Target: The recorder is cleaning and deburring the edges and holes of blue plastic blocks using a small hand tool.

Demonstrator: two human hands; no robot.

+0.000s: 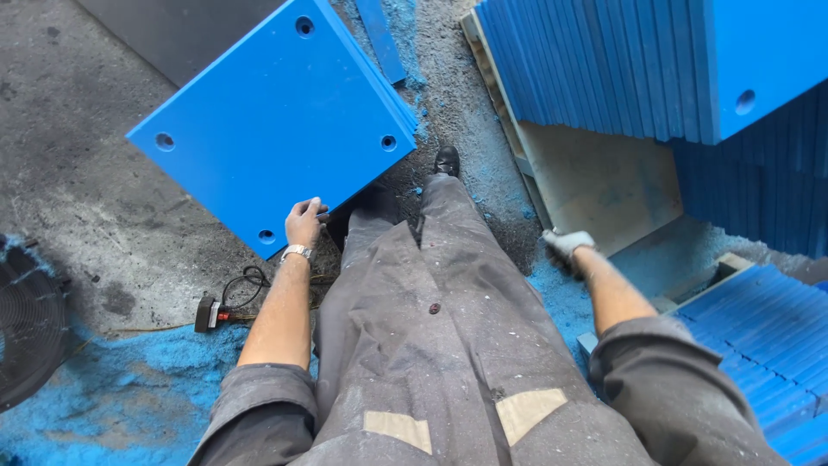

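Observation:
My left hand is bare, with a watch on the wrist, and grips the near edge of a large square blue plastic plate that has a hole near each corner. The plate is tilted, with further blue plates stacked beneath it. My right hand wears a light work glove and hangs at my side with its fingers curled, holding nothing, near the edge of a wooden pallet. My legs in grey work trousers fill the lower middle of the view.
Rows of blue plates stand on edge on the pallet at upper right. More blue plates lie stacked at lower right. Blue shavings cover the concrete floor. A fan grille is at the left, and a plug with cable lies nearby.

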